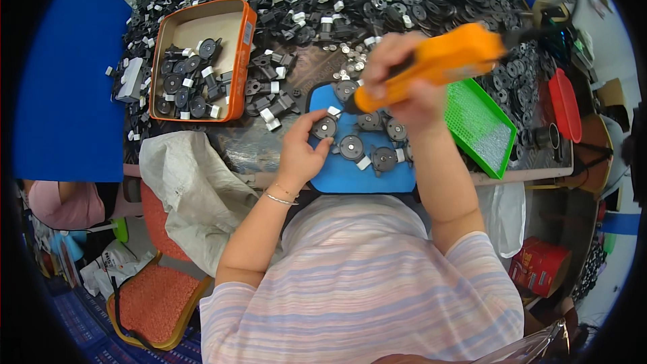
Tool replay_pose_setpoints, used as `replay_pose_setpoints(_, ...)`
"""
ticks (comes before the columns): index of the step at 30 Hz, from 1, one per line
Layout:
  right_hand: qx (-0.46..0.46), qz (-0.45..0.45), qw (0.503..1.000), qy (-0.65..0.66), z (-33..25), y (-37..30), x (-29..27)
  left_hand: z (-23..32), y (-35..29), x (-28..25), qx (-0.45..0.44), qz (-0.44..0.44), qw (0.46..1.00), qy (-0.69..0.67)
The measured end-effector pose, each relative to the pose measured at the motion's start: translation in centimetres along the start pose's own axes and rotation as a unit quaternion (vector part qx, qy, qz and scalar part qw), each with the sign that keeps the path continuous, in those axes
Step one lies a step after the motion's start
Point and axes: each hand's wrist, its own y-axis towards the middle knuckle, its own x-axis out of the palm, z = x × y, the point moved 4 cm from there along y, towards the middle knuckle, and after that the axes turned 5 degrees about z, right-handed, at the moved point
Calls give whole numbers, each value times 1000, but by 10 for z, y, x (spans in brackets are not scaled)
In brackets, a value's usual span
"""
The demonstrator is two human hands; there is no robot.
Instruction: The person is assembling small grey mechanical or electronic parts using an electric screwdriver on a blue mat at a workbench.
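Observation:
My right hand [404,74] is wrapped round an orange electric screwdriver [445,61], its dark tip angled down toward the left. That tip is close to a round black part [346,89] at the far side of a blue mat [337,178]; whether they touch I cannot tell. With thumb and fingers, my left hand [304,147] grips another round black part [325,127] with a white end, at the mat's left. Several more such black parts [351,147] lie on the mat, some partly hidden behind my right hand and wrist.
An orange-rimmed box [232,61] of black parts stands at left. On the right lies a green tray [495,162] of small shiny pieces, with a red tray [565,104] beyond. Small silver discs [354,61] lie behind the mat. A heap of black parts [303,0] covers the table's back.

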Motion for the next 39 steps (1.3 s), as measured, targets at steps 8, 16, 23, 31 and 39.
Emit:
replay_pose_setpoints(8,-60,88,990,-90,-97,-57,-48,3,-1,2,65,-28,994,83)
replay_pose_setpoints(16,-167,229,945,-166,-140,-111,-72,18,0,18,141,-19,957,255)
replay_pose_setpoints(23,-242,320,887,-227,-155,-131,-100,75,-11,73,253,-186,931,186)
replay_pose_setpoints(31,-234,369,858,-269,-150,-138,-123,83,-5,123,285,-297,877,247)
replay_pose_setpoints(39,-199,375,859,-285,-152,-144,-139,100,1,120,221,-247,914,236)
